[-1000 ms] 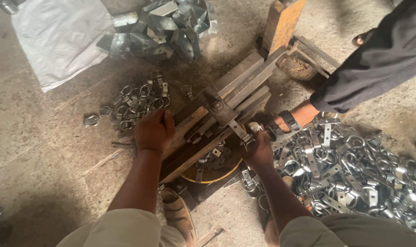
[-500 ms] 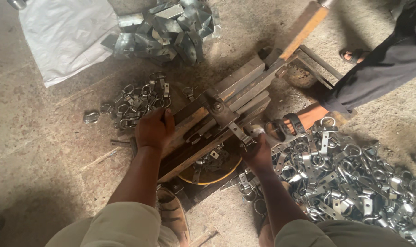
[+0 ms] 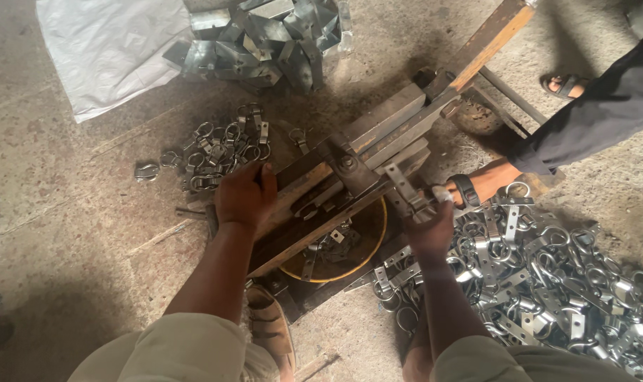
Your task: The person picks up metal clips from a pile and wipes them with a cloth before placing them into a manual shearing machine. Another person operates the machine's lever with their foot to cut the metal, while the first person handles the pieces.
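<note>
A hand-worked metal bending jig (image 3: 364, 152) of steel bars lies slantwise on the floor, with a long wooden lever (image 3: 491, 32) rising to the upper right. My left hand (image 3: 245, 197) rests closed on the jig's lower left end. At the jig's right side my right hand (image 3: 429, 225) is closed on a small metal clamp piece (image 3: 434, 194). What the left hand grips, if anything, is hidden. A yellow-rimmed bowl (image 3: 378, 230) under the jig holds a few metal pieces.
A big heap of shiny metal clamps (image 3: 547, 276) lies at the right, a smaller heap (image 3: 219, 145) at the left. Folded sheet-metal parts (image 3: 265, 35) and a white sack (image 3: 102, 49) lie above. Another person's dark-sleeved arm (image 3: 597, 120) and sandalled foot (image 3: 563, 85) are at the right.
The camera has shifted, so the scene sits lower and further right. The wooden lever has swung toward the upper right. My hands have stayed on the jig.
</note>
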